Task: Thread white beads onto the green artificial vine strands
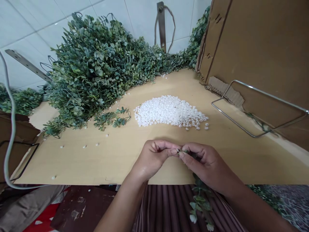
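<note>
My right hand (202, 162) pinches an artificial leafy sprig (200, 198) between thumb and forefinger. The sprig hangs below that hand over the table's front edge, with white pieces at its lower tips. My left hand (154, 158) is closed in a pinch against the right fingertips. Whatever sits between the left thumb and finger is too small and covered to name. Just beyond both hands lies a heap of small white plastic pieces (169, 111) on the tan tabletop (116, 161).
A big mound of artificial greenery (96, 61) fills the back left, with a loose sprig (112, 118) before it. Cardboard (260, 48) and a wire frame (241, 129) stand at right. A pale cable (12, 129) runs down the left. Stray white pieces (84, 146) dot the tabletop.
</note>
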Demonstrator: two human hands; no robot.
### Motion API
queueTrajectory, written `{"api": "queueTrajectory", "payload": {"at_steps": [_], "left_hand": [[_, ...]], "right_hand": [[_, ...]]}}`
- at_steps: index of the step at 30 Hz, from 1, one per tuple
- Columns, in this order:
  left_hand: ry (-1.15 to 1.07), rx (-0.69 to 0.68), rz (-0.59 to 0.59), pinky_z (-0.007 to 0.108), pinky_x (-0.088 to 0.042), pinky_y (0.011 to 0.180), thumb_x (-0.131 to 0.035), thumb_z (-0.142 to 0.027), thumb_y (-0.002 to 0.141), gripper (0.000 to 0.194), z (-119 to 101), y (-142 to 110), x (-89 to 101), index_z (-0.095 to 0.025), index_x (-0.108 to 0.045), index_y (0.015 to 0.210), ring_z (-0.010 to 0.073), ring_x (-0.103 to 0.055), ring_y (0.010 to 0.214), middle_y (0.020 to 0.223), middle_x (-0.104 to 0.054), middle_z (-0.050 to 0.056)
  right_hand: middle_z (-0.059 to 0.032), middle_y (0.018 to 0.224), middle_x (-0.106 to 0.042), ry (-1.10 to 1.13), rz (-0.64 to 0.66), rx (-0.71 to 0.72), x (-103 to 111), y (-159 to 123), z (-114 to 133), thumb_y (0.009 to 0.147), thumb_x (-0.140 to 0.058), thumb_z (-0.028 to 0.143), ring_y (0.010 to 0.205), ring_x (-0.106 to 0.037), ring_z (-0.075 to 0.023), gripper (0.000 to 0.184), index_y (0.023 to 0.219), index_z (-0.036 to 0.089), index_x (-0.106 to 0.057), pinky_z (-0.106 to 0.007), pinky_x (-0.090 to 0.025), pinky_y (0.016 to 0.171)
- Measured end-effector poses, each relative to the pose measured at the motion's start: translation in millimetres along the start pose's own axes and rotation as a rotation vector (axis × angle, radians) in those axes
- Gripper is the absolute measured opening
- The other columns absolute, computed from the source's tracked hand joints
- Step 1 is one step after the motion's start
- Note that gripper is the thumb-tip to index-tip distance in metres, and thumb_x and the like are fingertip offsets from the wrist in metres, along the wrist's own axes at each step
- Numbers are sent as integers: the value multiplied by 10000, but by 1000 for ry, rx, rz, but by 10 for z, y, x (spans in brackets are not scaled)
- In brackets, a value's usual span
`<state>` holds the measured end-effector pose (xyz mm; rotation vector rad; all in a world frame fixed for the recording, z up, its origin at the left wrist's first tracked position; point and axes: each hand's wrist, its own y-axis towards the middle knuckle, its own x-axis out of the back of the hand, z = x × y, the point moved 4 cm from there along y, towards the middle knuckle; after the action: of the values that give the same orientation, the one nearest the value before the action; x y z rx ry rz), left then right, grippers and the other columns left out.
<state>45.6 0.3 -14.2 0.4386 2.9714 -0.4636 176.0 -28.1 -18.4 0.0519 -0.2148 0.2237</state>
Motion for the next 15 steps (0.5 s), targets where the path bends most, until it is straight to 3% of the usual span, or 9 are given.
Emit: {"api": "queueTrajectory", "payload": {"at_steps": [10, 15], "left_hand": [[7, -43, 24, 206, -516, 662, -775, -166, 597, 54, 33, 30, -16, -173, -736, 633, 102, -630, 598, 617, -720, 0], [118, -112, -14, 280, -532, 737, -703, -185, 678, 66, 11, -1, 15, -171, -740, 730, 153, -664, 704, 741, -742, 36]], "right_hand": [[40, 512, -347, -38, -36, 9, -7, 41, -3, 808, -459, 346, 470, -325, -97, 271, 611, 164, -500, -205, -266, 416], [15, 524, -433, -43, -50, 56, 51, -27, 21, 837, -484, 340, 491, -425, -128, 278, 610, 184, -519, -222, -351, 439]]}}
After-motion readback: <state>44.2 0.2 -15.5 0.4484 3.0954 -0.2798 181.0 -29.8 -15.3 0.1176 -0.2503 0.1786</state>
